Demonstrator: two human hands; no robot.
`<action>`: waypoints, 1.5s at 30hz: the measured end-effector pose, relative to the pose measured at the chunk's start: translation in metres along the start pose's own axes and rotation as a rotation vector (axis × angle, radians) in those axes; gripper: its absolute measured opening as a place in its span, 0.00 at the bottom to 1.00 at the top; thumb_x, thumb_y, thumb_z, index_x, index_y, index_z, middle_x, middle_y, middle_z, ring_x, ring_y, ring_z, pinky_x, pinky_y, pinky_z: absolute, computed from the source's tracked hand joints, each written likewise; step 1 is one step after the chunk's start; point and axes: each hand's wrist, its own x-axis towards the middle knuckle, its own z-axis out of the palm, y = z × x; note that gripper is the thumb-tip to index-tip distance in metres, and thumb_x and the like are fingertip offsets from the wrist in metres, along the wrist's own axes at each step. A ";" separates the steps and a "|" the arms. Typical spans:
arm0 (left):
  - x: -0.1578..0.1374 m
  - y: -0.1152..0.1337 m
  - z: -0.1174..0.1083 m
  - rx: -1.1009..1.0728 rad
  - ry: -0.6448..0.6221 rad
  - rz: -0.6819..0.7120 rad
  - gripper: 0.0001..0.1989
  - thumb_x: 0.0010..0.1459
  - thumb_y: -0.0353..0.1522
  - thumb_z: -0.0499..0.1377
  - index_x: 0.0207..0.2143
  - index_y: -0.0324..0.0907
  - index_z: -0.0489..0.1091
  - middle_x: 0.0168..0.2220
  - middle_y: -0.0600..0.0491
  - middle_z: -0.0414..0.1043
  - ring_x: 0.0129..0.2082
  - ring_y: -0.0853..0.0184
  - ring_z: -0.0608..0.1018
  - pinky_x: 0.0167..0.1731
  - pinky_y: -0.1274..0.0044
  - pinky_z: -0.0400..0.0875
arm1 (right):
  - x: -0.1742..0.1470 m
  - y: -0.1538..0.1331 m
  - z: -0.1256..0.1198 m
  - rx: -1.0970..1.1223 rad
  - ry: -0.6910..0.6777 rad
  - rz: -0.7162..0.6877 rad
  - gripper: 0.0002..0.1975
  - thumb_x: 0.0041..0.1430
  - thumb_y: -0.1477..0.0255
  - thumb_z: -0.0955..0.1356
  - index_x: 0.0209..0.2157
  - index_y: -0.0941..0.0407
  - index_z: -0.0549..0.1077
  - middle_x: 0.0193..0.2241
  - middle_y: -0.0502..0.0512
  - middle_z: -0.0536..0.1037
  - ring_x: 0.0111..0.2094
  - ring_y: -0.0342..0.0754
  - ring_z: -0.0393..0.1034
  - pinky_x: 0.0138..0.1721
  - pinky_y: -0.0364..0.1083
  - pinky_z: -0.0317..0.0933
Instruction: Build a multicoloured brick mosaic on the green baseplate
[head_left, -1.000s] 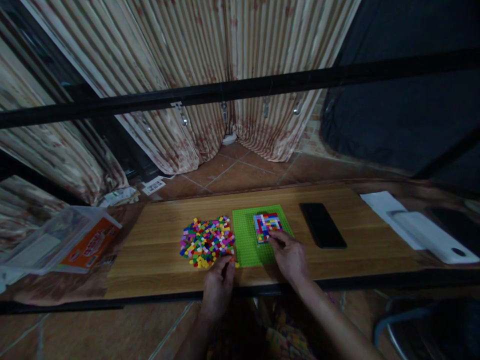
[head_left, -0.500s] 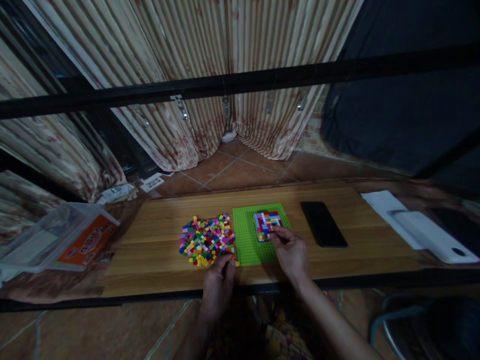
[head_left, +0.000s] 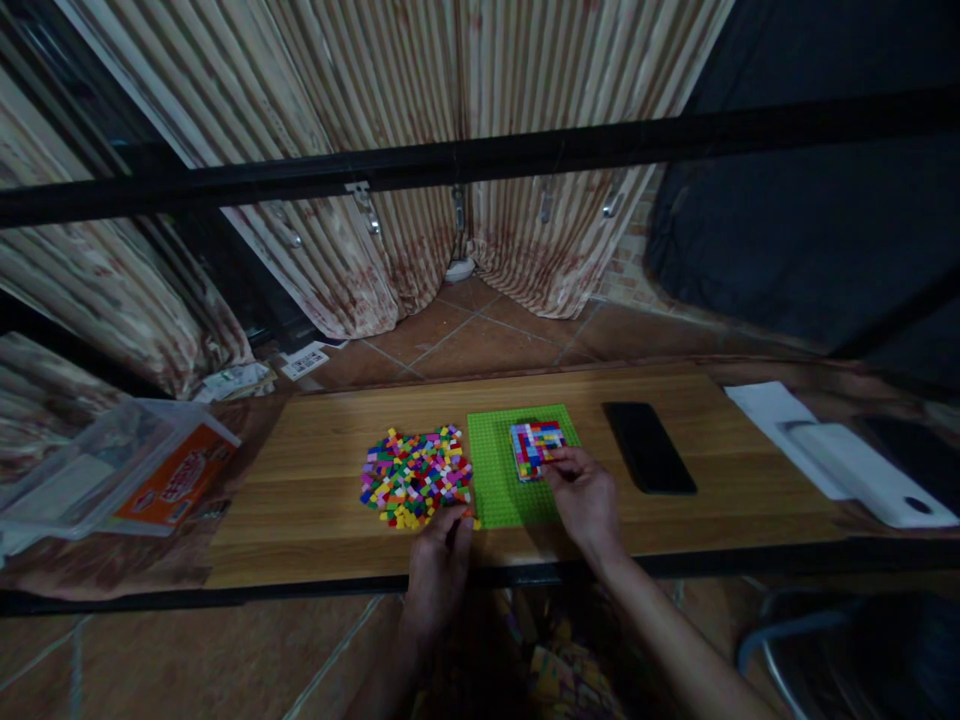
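A green studded baseplate (head_left: 491, 480) lies on the wooden table. On its right half stands a low, multicoloured block of building bricks (head_left: 531, 450). My right hand (head_left: 586, 505) reaches over the plate's right edge, thumb and forefinger pinched at the block's near right corner; a bit of red brick shows at the fingertips. Left of the plate spreads a pile of small loose building bricks (head_left: 415, 475) in many colours. At the pile's near right edge, my left hand (head_left: 437, 560) has its fingers closed, with an orange brick just visible at the tips.
A black phone-like slab (head_left: 649, 448) lies right of the plate. Farther right are a white sheet (head_left: 772, 410) and a white device (head_left: 870, 475). A clear plastic box (head_left: 97, 470) with an orange label sits left of the wooden table top (head_left: 300, 500). A black bar crosses beyond it.
My right hand has shifted very slightly at the block's near right corner, still pinched. My left hand stays almost in place by the pile. The view has moved slightly.
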 end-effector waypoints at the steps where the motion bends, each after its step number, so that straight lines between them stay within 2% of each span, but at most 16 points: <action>1: 0.000 0.000 0.000 0.000 0.008 -0.001 0.13 0.60 0.39 0.54 0.41 0.43 0.74 0.38 0.50 0.78 0.38 0.63 0.78 0.42 0.73 0.71 | 0.000 -0.001 0.000 -0.017 -0.006 -0.003 0.09 0.50 0.66 0.68 0.33 0.56 0.74 0.26 0.55 0.80 0.27 0.50 0.74 0.32 0.47 0.64; 7: 0.000 -0.005 0.002 -0.035 0.020 -0.024 0.14 0.59 0.38 0.54 0.41 0.42 0.75 0.38 0.49 0.78 0.37 0.63 0.78 0.41 0.73 0.72 | 0.002 0.002 -0.004 -0.076 -0.018 -0.004 0.09 0.50 0.65 0.68 0.32 0.55 0.72 0.27 0.55 0.80 0.28 0.52 0.75 0.33 0.48 0.63; 12: -0.001 -0.010 0.003 -0.081 0.022 -0.038 0.16 0.58 0.36 0.55 0.46 0.41 0.73 0.44 0.48 0.77 0.44 0.62 0.77 0.47 0.71 0.70 | -0.016 0.007 -0.004 -0.013 0.027 -0.064 0.12 0.55 0.63 0.66 0.36 0.56 0.74 0.33 0.58 0.81 0.35 0.53 0.75 0.39 0.50 0.64; 15: -0.001 -0.013 0.004 -0.141 -0.014 -0.036 0.17 0.58 0.35 0.55 0.49 0.41 0.71 0.46 0.48 0.76 0.46 0.63 0.76 0.49 0.71 0.69 | -0.037 0.000 0.003 -0.006 -0.095 -0.132 0.13 0.59 0.63 0.64 0.37 0.55 0.75 0.36 0.57 0.80 0.37 0.51 0.74 0.41 0.49 0.65; 20: -0.001 -0.017 0.004 -0.204 -0.046 -0.056 0.20 0.58 0.34 0.55 0.53 0.41 0.67 0.42 0.49 0.76 0.41 0.65 0.78 0.44 0.73 0.71 | -0.064 -0.017 0.026 -0.072 -0.396 -0.253 0.12 0.62 0.67 0.63 0.41 0.54 0.77 0.37 0.55 0.78 0.37 0.49 0.72 0.40 0.47 0.64; 24: 0.000 -0.017 0.002 -0.263 -0.080 -0.024 0.20 0.58 0.33 0.55 0.53 0.41 0.66 0.42 0.49 0.76 0.43 0.64 0.78 0.47 0.72 0.71 | -0.070 -0.019 0.041 -0.113 -0.474 -0.290 0.11 0.62 0.71 0.63 0.41 0.53 0.77 0.35 0.54 0.77 0.38 0.49 0.71 0.40 0.47 0.64; 31: 0.001 -0.018 0.003 -0.255 -0.081 -0.050 0.19 0.58 0.33 0.56 0.52 0.41 0.66 0.42 0.48 0.77 0.42 0.63 0.79 0.46 0.71 0.71 | -0.070 -0.014 0.047 -0.124 -0.447 -0.300 0.11 0.62 0.75 0.63 0.36 0.52 0.78 0.32 0.53 0.76 0.36 0.48 0.70 0.38 0.45 0.62; 37: 0.002 -0.020 0.006 -0.280 -0.068 -0.125 0.17 0.56 0.34 0.56 0.48 0.39 0.68 0.37 0.48 0.77 0.38 0.63 0.79 0.42 0.72 0.72 | -0.072 -0.013 0.046 -0.140 -0.386 -0.394 0.11 0.64 0.72 0.63 0.35 0.52 0.78 0.31 0.53 0.75 0.36 0.48 0.69 0.39 0.46 0.62; 40: 0.001 -0.019 0.005 -0.256 -0.067 -0.116 0.15 0.55 0.34 0.57 0.45 0.40 0.69 0.38 0.49 0.77 0.38 0.64 0.78 0.40 0.74 0.71 | -0.069 -0.010 0.037 -0.119 -0.347 -0.408 0.11 0.64 0.70 0.62 0.35 0.51 0.77 0.32 0.53 0.76 0.37 0.48 0.69 0.40 0.46 0.63; 45: 0.000 -0.014 0.002 -0.183 -0.072 -0.071 0.12 0.57 0.36 0.56 0.41 0.41 0.72 0.37 0.51 0.77 0.38 0.65 0.77 0.41 0.75 0.70 | -0.048 0.003 0.008 -0.063 -0.204 -0.317 0.11 0.63 0.67 0.63 0.38 0.53 0.77 0.37 0.55 0.78 0.39 0.49 0.71 0.43 0.48 0.64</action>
